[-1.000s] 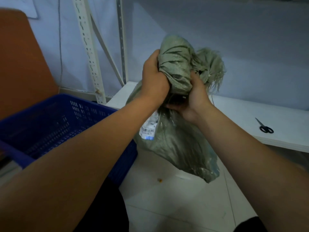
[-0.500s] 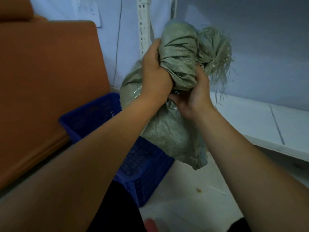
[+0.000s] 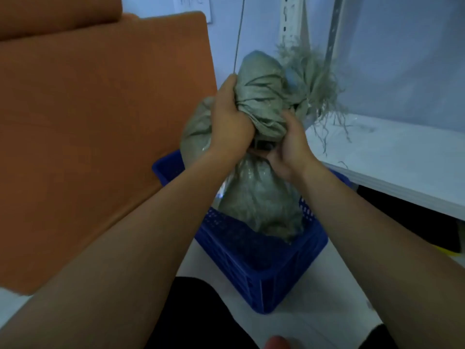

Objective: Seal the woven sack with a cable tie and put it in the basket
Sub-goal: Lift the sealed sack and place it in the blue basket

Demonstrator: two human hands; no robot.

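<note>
Left hand (image 3: 230, 122) and right hand (image 3: 293, 147) both grip the gathered neck of the grey-green woven sack (image 3: 259, 205) with fingers curled; most fingertips are hidden behind the cloth, and the neck between the palms is too dark to make out. Sack hangs upright, its lower end inside the blue basket (image 3: 276, 280) on the floor; contact with the basket bottom cannot be told, and the forearms cover part of the rim. Orange panel (image 3: 88, 122) cut off at left, white shelf (image 3: 392, 157) cut off at right, frayed threads (image 3: 317, 81) blurred above the hands.
</note>
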